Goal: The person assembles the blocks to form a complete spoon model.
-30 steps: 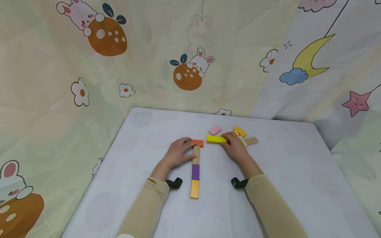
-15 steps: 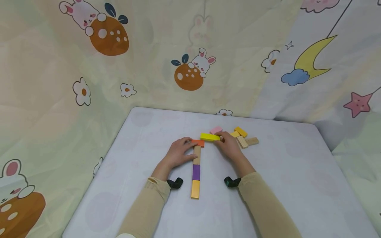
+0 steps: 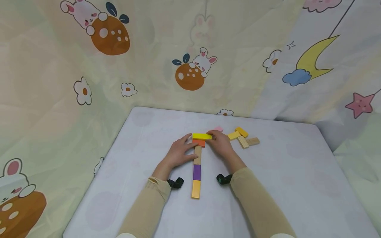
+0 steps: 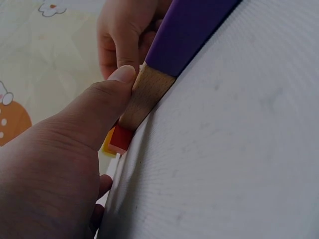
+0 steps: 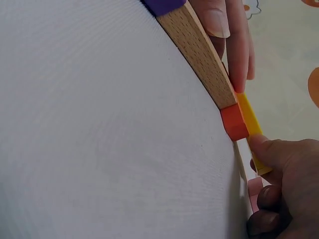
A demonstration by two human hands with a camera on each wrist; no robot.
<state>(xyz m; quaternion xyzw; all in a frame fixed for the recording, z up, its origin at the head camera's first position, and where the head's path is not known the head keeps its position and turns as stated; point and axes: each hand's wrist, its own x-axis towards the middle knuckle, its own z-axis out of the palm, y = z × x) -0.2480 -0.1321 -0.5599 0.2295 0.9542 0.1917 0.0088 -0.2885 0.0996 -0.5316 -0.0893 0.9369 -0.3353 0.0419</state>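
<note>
A row of wooden blocks runs away from the person in the head view: a golden-yellow block [image 3: 195, 189], a purple block [image 3: 197, 172], a plain wood block [image 3: 197, 155], and an orange block [image 3: 200, 143] set crosswise at the far end. My left hand [image 3: 178, 152] rests beside the row, its thumb at the plain block and a finger on the orange one. Thumb and fingers of my right hand [image 3: 221, 144] pinch the right end of a bright yellow block [image 3: 201, 136]. That block lies along the orange block's far side; whether they touch is unclear.
Right of the row lie loose blocks: a pink block [image 3: 218, 128] partly behind the right hand, two yellow blocks [image 3: 233, 135], and two plain wood blocks [image 3: 243, 142]. A white cloth covers the table [image 3: 134, 132], and a printed curtain [image 3: 148, 66] hangs behind its back edge.
My right hand has carried the bright yellow block leftward from near the loose blocks to the orange block. The left hand has stayed in place.
</note>
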